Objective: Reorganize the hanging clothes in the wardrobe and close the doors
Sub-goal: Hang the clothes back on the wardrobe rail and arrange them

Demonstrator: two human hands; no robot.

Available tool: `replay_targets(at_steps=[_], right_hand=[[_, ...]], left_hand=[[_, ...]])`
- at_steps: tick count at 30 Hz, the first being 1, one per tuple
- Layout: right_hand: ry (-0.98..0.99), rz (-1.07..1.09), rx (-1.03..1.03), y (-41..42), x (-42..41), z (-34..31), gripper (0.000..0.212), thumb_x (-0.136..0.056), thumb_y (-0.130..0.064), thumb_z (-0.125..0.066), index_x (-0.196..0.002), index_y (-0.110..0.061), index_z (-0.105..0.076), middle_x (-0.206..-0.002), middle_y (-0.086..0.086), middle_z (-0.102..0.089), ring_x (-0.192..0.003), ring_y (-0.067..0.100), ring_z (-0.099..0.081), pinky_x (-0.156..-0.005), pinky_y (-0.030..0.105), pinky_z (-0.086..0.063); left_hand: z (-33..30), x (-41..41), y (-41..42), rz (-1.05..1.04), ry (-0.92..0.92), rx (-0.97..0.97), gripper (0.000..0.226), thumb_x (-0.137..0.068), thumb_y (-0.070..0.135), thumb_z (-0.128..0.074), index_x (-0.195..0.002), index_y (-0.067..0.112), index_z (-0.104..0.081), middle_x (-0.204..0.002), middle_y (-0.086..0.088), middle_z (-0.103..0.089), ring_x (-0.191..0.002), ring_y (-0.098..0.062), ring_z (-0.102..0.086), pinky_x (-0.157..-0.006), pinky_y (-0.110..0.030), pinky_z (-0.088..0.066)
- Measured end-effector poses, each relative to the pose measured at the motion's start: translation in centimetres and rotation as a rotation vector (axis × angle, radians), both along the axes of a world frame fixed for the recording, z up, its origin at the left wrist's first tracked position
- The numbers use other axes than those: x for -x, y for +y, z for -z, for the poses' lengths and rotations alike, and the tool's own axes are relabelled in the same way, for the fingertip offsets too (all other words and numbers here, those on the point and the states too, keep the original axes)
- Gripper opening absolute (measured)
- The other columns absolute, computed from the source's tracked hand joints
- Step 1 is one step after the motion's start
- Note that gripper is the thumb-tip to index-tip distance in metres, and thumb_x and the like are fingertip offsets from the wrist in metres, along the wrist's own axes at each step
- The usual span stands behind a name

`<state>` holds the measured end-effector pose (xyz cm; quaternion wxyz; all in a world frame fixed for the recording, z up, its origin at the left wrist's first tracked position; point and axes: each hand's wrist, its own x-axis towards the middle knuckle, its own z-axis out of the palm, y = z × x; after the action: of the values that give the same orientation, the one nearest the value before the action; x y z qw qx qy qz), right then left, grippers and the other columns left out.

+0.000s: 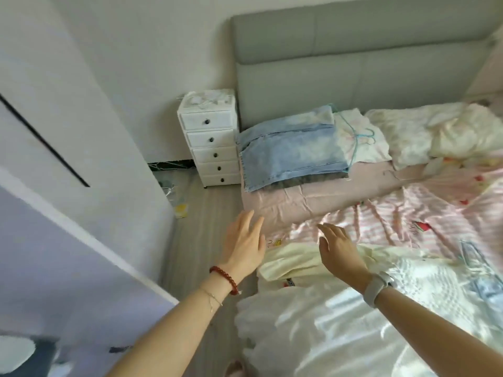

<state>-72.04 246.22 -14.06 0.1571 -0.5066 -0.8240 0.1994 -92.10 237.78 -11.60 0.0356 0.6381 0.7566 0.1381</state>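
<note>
— What are the hands doing?

— Both reach forward with fingers straight and spread, holding nothing. The left hand [243,242] hovers over the near left edge of the bed [304,198], above the strip of floor. The right hand [339,247] is over a pale yellow garment [294,263]; whether it touches the cloth, I cannot tell.

— Anything on the wrists?

— Left: one red bead bracelet [223,278] and one thin chain. Right: one pale watch [377,288].

— Where are the clothes?

— On the bed. Far left, one stack of folded denim [288,152] on a grey piece, just beside a white garment on blue hangers [362,137]; how many hangers I cannot count. Near the camera lies a white garment [326,327], touching the yellow one.

— And the wardrobe?

— One white wardrobe door [81,131] fills the left side; its inside is out of view.

— Containers?

— One white drawer unit [213,138] stands far left, beside the grey headboard [353,63]: five drawers, all closed, small white items on top.
</note>
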Motion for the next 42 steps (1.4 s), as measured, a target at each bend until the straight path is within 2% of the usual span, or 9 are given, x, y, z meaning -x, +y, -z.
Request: replay_targets(at_steps=[13, 17, 22, 25, 28, 32, 35, 38, 42], right_hand=[[0.076, 0.452, 0.254, 23.5, -5.2, 4.2, 0.038, -0.092, -0.005, -0.038, -0.128, 0.0, -0.045, -0.128, 0.021, -0.05, -0.122, 0.034, -0.044, -0.1, 0.035, -0.032], [0.209, 0.611, 0.441, 34.1, -4.0, 8.9, 0.037, -0.091, -0.005, -0.036, -0.126, 0.0, -0.046, -0.103, 0.021, -0.058, -0.097, 0.032, -0.055, -0.073, 0.025, -0.035], [0.345, 0.784, 0.548, 45.3, -2.5, 15.6, 0.041, -0.092, -0.006, -0.038, -0.133, -0.006, -0.041, -0.072, 0.001, -0.05, -0.06, 0.016, -0.045, -0.049, 0.007, -0.038], [0.456, 0.823, 0.612, 50.3, -1.9, 19.5, 0.029, -0.091, -0.009, -0.04, -0.119, -0.007, -0.049, -0.088, 0.004, -0.046, -0.084, 0.022, -0.043, -0.084, 0.027, -0.045], [0.584, 0.853, 0.681, 54.2, -1.2, 21.8, 0.012, -0.089, -0.01, -0.043, -0.081, -0.019, -0.042, -0.09, 0.003, -0.04, -0.088, 0.02, -0.039, -0.079, 0.031, -0.036], [0.793, 0.929, 0.813, 57.8, -0.5, 22.5, 0.006, -0.091, -0.017, -0.047, -0.096, -0.013, -0.045, -0.08, 0.002, -0.043, -0.069, 0.016, -0.044, -0.055, 0.029, -0.039], [0.782, 0.979, 0.701, 59.1, 0.4, 22.5, 0.021, -0.093, -0.026, -0.046, -0.094, -0.005, -0.051, -0.068, 0.006, -0.04, -0.058, 0.019, -0.04, -0.049, 0.027, -0.037], [0.583, 0.929, 0.314, 59.1, 1.6, 21.4, 0.039, -0.096, -0.027, -0.041, -0.096, 0.007, -0.058, -0.081, 0.016, -0.054, -0.072, 0.028, -0.048, -0.064, 0.029, -0.037], [0.482, 0.689, -0.029, 57.0, 3.8, 16.9, 0.027, -0.096, -0.027, -0.039, -0.082, -0.009, -0.054, -0.054, -0.001, -0.045, -0.049, 0.015, -0.038, -0.051, 0.031, -0.029]], left_hand=[[6.3, 0.3, 29.7, 0.097, 0.033, 0.264, 0.05, -0.095, 0.027, -0.036, -0.143, 0.017, -0.026, -0.152, -0.008, -0.02, -0.136, -0.024, -0.026, -0.106, -0.037, -0.032], [11.6, 2.8, 40.5, 0.081, -0.003, 0.353, 0.05, -0.097, 0.03, -0.035, -0.144, 0.018, -0.023, -0.153, -0.007, -0.014, -0.14, -0.024, -0.017, -0.11, -0.04, -0.029], [18.6, 4.3, 49.7, 0.093, 0.048, 0.345, 0.052, -0.097, 0.032, -0.035, -0.145, 0.021, -0.02, -0.154, -0.006, -0.011, -0.14, -0.026, -0.015, -0.106, -0.042, -0.032], [23.1, 5.1, 52.7, 0.109, 0.089, 0.384, 0.056, -0.097, 0.036, -0.032, -0.147, 0.029, -0.008, -0.156, -0.002, 0.005, -0.143, -0.028, 0.002, -0.111, -0.051, -0.017], [27.3, 5.2, 54.4, 0.081, 0.087, 0.45, 0.06, -0.095, 0.045, -0.03, -0.146, 0.036, 0.001, -0.154, 0.002, 0.019, -0.14, -0.029, 0.02, -0.11, -0.059, -0.005], [30.2, 5.1, 55.3, 0.057, 0.123, 0.43, 0.064, -0.091, 0.056, -0.03, -0.145, 0.04, -0.001, -0.155, 0.003, 0.016, -0.141, -0.028, 0.017, -0.11, -0.059, -0.008], [30.9, 5.8, 55.8, 0.071, 0.085, 0.443, 0.063, -0.09, 0.058, -0.031, -0.144, 0.042, -0.003, -0.156, 0.005, 0.014, -0.142, -0.026, 0.016, -0.11, -0.059, -0.009], [30.6, 6.1, 56.2, 0.091, 0.056, 0.496, 0.064, -0.089, 0.059, -0.033, -0.144, 0.043, -0.005, -0.155, 0.006, 0.014, -0.142, -0.025, 0.016, -0.11, -0.058, -0.009], [28.1, 7.0, 56.7, 0.112, -0.143, 0.575, 0.061, -0.091, 0.047, -0.043, -0.145, 0.036, -0.016, -0.156, 0.006, 0.006, -0.143, -0.022, 0.009, -0.113, -0.053, -0.013]])
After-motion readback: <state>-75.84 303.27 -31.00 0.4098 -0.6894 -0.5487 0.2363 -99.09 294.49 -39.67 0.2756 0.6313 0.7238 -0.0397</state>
